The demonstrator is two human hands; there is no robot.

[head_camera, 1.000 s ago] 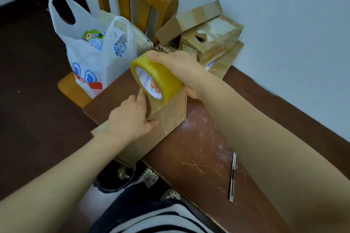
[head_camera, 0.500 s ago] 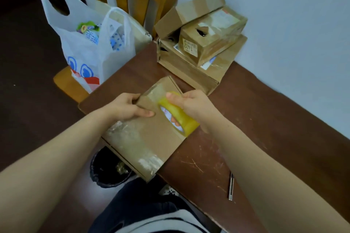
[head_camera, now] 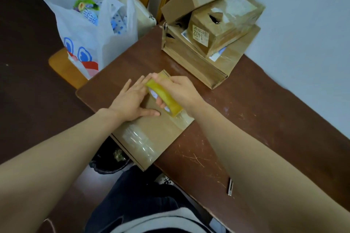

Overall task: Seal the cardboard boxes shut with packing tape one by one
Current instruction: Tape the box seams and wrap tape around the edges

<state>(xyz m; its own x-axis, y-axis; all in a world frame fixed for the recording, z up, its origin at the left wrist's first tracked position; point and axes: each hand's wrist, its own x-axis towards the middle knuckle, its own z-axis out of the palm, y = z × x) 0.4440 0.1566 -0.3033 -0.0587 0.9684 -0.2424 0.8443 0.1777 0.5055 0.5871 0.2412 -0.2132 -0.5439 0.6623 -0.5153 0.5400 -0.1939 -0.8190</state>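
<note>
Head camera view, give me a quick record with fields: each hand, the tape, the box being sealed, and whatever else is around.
table: brown, scratched
box: flat, at the table's near edge, clear tape strips on it
tape roll: yellow, on edge against the box top
left hand: flat on the box, fingers straight
right hand: grips the tape roll
stacked boxes: far end, by the wall
plastic bag: white, on the chair beside the table
cutter: near table edge, partly behind the right forearm
</note>
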